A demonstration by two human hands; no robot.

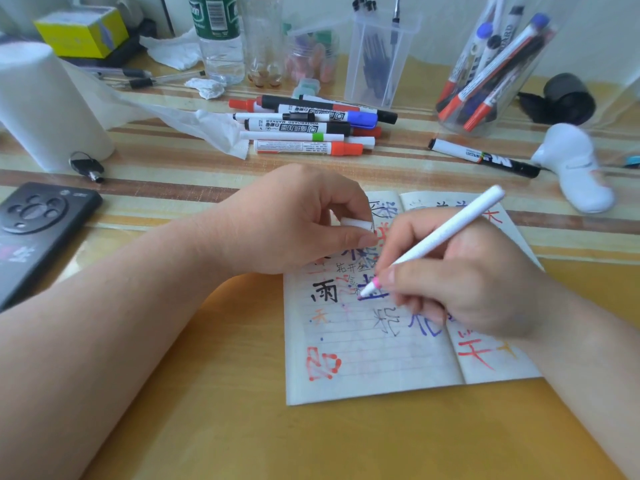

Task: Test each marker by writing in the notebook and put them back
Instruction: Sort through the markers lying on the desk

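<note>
Now testing: white marker gripped by right hand, tip on notebook.
Cap: pinched in left hand.
Done: several colours written.
Left: loose markers, judged untested.

— What is on the left of the bench?
— A black phone, near. Behind it a big white paper roll, with a key just beside it.
— And far back?
— A yellow box, a water bottle, a crumpled tissue. Far right, a black roll.
</note>
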